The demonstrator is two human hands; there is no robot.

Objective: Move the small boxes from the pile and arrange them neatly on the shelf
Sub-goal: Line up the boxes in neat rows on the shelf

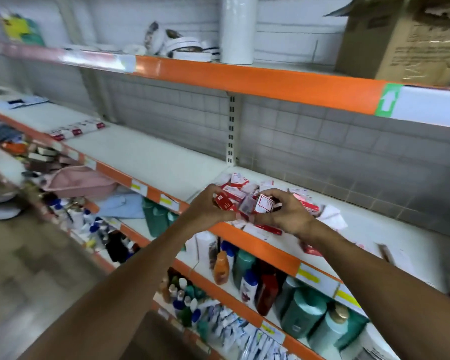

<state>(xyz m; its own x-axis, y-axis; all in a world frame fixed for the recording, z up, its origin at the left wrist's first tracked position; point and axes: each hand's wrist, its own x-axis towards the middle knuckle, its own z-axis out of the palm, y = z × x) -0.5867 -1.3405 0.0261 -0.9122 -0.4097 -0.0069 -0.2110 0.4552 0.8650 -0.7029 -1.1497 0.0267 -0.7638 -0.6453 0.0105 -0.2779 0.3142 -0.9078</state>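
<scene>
Both hands' fingers curl around small boxes above the pile.

Centre frame: left hand and right hand each hold small red-and-white boxes above the pile on the white shelf. A neat row of boxes lies upper left.

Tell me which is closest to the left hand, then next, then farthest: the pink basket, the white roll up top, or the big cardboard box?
Measured from the left hand:
1. Pink basket, on the lower shelf, to the left.
2. White roll, standing on the top shelf.
3. Cardboard box, top shelf, far right.
</scene>
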